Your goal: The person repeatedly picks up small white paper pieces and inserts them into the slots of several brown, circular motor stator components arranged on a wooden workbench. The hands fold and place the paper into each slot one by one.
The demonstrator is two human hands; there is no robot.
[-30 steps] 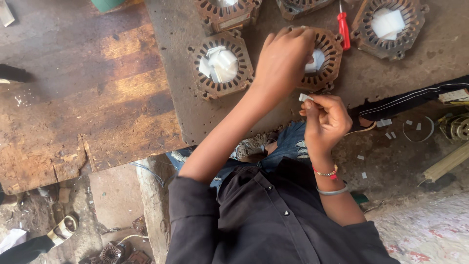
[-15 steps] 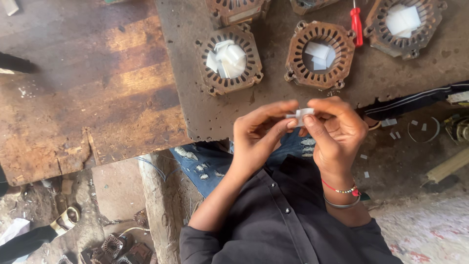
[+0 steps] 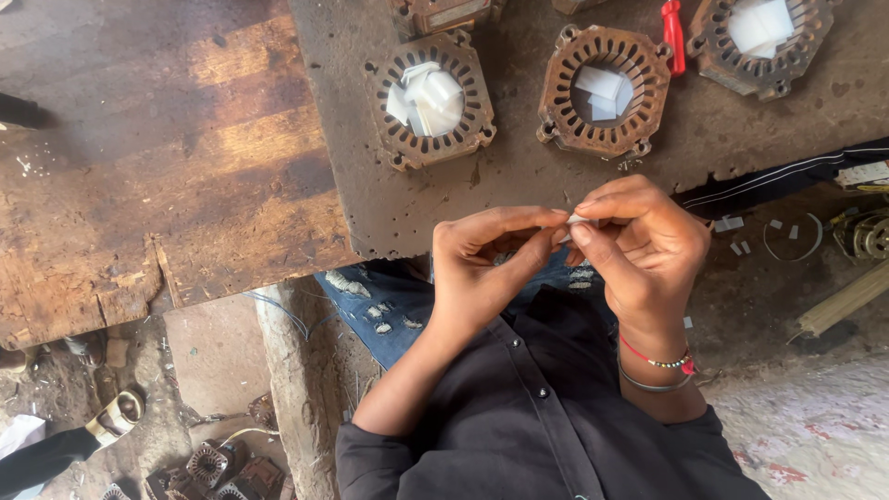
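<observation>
My left hand (image 3: 486,268) and my right hand (image 3: 644,245) meet in front of my chest, just below the edge of a rusty metal plate (image 3: 519,176). Both pinch one small white strip of paper (image 3: 574,220) between their fingertips. On the plate above them lie rusty motor stators: one (image 3: 429,99) holds several folded white paper pieces, another (image 3: 604,91) holds a few more. My right wrist wears a red thread and a thin bangle.
A third stator (image 3: 764,37) with white paper lies at the top right, beside a red-handled tool (image 3: 673,32). The worn wooden bench (image 3: 139,167) stretches left. A black cable (image 3: 787,171), paper scraps and a wound part (image 3: 866,236) lie right. More stators (image 3: 208,463) sit on the ground.
My left hand came back from the stator on the plate to my right hand. Both hands dropped toward my chest and now pinch the white strip together.
</observation>
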